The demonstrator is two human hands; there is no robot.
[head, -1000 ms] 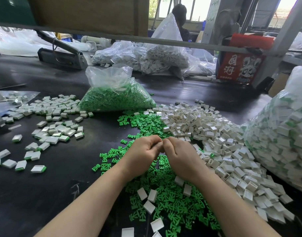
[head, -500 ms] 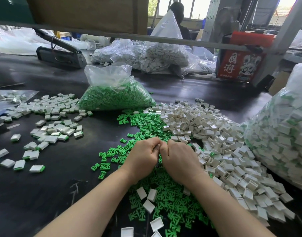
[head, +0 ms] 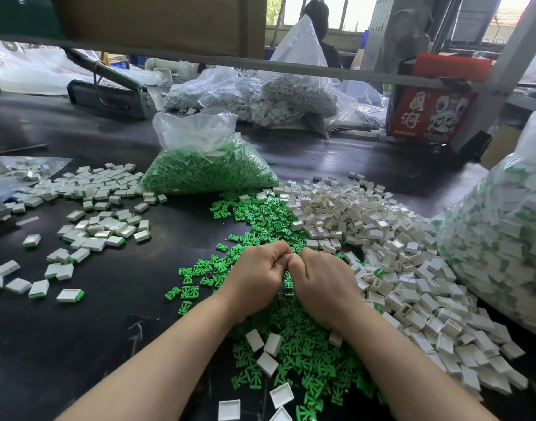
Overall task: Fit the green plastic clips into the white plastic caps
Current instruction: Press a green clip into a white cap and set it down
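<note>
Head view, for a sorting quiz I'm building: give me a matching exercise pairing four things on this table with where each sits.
Things:
1. bag of green clips
2. loose white caps
3. assembled caps
4. red box

Places:
A. far right, behind the table
B. left side of the table
C. heaped right of the hands
D. centre, beyond the hands

Pairs: 1-D, 2-C, 3-B, 4-A

A dark counter (head: 78, 329) carried a grey lever-armed machine (head: 108, 97), perhaps a bag sealer, near its far left edge. A red printed box (head: 428, 113) stood toward the far right corner. Beyond the far edge sat another person (head: 318, 22).
</note>
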